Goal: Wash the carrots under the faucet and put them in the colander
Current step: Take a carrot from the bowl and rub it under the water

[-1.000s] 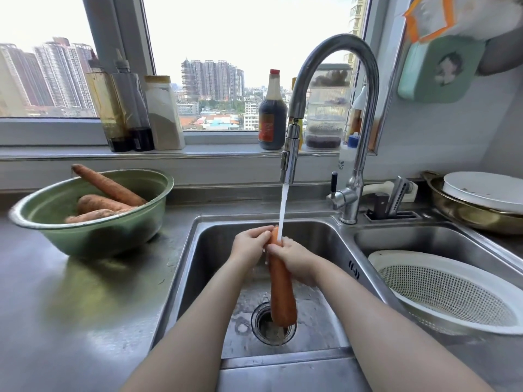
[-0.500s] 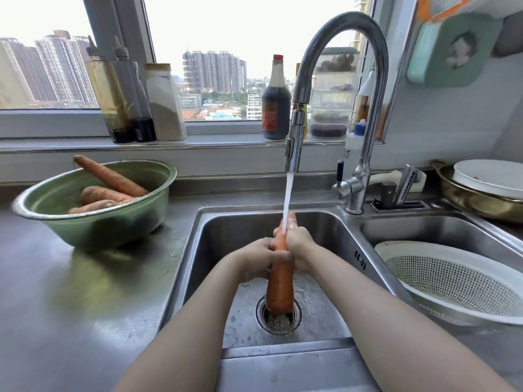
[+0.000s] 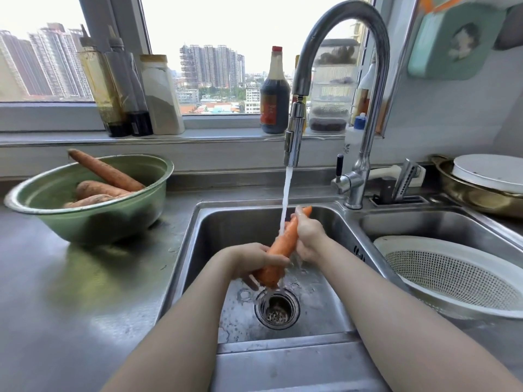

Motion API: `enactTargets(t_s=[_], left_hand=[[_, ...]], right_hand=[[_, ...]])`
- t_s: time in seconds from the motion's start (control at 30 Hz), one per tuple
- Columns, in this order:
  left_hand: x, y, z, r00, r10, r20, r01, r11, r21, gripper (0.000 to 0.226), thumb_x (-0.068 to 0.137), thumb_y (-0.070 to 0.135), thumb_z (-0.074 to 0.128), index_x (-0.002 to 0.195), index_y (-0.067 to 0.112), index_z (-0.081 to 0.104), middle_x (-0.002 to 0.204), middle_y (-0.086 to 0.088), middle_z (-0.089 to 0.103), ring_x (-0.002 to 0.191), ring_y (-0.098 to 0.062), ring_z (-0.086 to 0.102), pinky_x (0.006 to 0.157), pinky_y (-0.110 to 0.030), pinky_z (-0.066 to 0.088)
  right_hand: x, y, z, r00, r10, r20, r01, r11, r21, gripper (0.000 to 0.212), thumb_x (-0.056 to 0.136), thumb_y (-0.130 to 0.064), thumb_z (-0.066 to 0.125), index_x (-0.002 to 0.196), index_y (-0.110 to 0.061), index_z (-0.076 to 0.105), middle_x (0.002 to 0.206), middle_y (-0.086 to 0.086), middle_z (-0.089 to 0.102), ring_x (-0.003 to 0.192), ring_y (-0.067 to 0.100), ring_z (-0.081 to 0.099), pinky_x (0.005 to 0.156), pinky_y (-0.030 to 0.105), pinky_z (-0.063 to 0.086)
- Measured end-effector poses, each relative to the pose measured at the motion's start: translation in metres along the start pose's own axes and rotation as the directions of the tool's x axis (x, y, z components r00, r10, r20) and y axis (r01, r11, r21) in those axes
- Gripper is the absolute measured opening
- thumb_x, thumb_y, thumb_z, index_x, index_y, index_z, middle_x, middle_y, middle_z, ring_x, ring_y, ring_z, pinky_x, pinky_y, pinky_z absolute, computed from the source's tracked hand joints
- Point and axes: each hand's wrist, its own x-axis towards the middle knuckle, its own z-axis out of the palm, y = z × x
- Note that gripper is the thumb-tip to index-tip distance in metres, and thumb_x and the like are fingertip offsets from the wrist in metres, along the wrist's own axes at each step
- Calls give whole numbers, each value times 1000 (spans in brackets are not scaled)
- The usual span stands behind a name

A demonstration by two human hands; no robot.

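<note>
While water runs from the faucet [image 3: 294, 137] onto the carrot [image 3: 283, 244], my left hand [image 3: 254, 260] gripping its lower end, my right hand [image 3: 308, 236] curled round its upper end, carrot tilted over left sink basin [image 3: 226, 230], white colander [image 3: 452, 278] in right basin, three soiled carrots [image 3: 104, 172] in green bowl [image 3: 93, 222].

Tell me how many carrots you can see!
4. The left hand and right hand hold one carrot under the faucet. Three more carrots lie in the green bowl on the counter; others may be hidden underneath them.
</note>
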Motion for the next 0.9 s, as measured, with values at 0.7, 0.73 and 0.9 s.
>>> enactTargets(t_s=[0.7, 0.73, 0.9], left_hand=[[0, -14, -35, 751, 410, -518, -206, 890, 406, 60, 57, 14, 97, 109, 32, 74, 116, 3, 49, 109, -15, 53, 90, -27, 46], [0, -15, -35, 748, 411, -521, -213, 892, 398, 62, 57, 12, 97, 111, 32, 73, 120, 2, 48, 111, -16, 52, 90, -27, 46], [7, -29, -40, 791, 257, -555, -171, 964, 204, 90, 57, 12, 99, 134, 31, 56, 136, -3, 45, 120, -20, 55, 98, -31, 53]], right_hand=[[-4, -4, -37, 928, 99, 360, 289, 419, -861, 56, 92, -68, 64, 101, -13, 74, 76, 4, 74, 59, 20, 65, 58, 30, 52], [-5, -4, -37, 918, 117, 378, 298, 426, -854, 49, 97, -62, 61, 103, -14, 72, 78, 2, 75, 59, 19, 64, 54, 28, 50], [4, 0, -41, 873, 178, 454, 302, 534, -790, 21, 108, -31, 55, 106, -21, 74, 93, 2, 76, 60, 11, 56, 56, 27, 42]])
